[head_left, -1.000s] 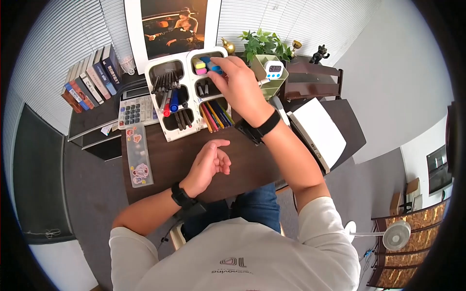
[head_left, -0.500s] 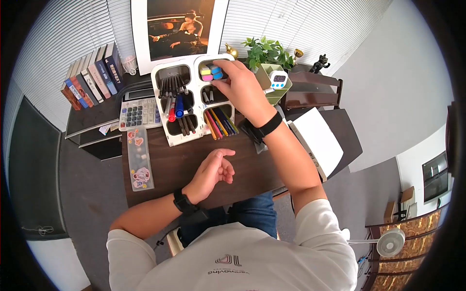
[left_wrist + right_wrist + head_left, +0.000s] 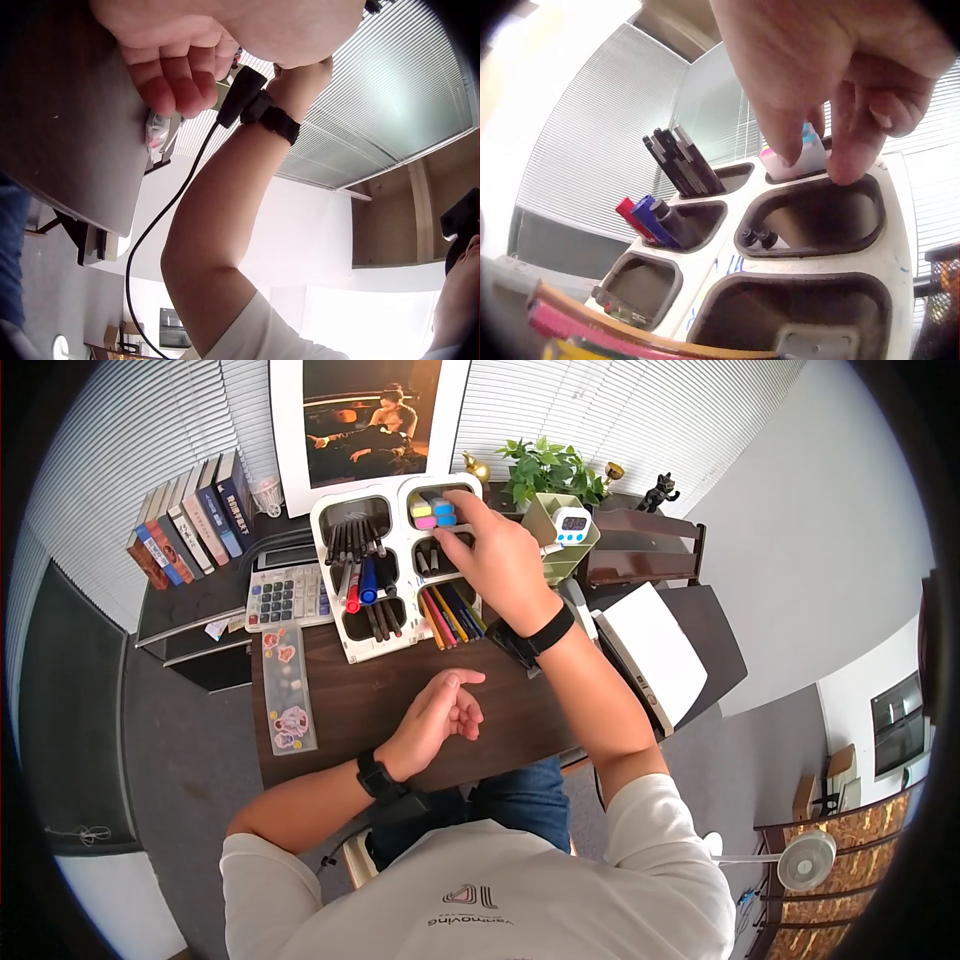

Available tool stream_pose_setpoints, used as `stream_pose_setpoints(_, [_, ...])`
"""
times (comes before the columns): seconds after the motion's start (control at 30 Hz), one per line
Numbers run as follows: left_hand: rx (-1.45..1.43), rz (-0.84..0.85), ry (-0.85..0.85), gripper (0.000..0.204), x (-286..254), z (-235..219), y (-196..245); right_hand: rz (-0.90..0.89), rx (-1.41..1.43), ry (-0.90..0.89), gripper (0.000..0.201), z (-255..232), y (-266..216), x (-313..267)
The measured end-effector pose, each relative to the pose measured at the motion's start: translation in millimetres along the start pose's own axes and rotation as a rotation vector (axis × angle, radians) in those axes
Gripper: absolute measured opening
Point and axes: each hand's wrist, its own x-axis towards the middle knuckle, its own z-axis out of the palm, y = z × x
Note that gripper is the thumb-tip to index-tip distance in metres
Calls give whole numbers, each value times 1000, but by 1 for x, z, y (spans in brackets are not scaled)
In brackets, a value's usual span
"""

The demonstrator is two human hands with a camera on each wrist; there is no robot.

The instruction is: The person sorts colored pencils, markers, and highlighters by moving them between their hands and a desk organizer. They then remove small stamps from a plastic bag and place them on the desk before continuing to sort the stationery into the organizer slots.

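Note:
Several highlighters [image 3: 424, 521], yellow, pink and blue, stand in the top right compartment of a white pen organizer [image 3: 378, 651]. My right hand [image 3: 503, 565] is at that compartment, thumb and fingers apart around the highlighter ends. In the right wrist view, one fingertip overlaps the pale highlighter bodies [image 3: 804, 163]; another is at the rim between compartments. Other compartments hold dark pens [image 3: 350, 540], red and blue markers [image 3: 369, 580] and colored pencils [image 3: 450, 615]. Low over the table's front, my left hand [image 3: 437, 715] has loosely curled fingers and holds nothing.
Left of the organizer are a calculator [image 3: 285, 598] and a translucent sticker-covered case [image 3: 288, 695]. A green holder with a white timer [image 3: 571, 525] stands to the right, near a white box-like device [image 3: 655, 655]. Books [image 3: 190, 510] line the back left; a framed picture [image 3: 370, 420] stands behind.
My right hand has put a blue highlighter down into the top right compartment beside the others, then drawn slightly back. The left hand has kept its pose. The head view has shifted slightly.

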Motion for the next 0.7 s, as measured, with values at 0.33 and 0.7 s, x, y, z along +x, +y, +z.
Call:
stream_pose_setpoints(0.33, [-42,-14,8,53,3,-3,-1,-15,16,-26,56,-8,2,-10])
stream_pose_setpoints(0.7, [-270,109,272,41,9,-9,2,675,654,-291,38,-35,6,-108])
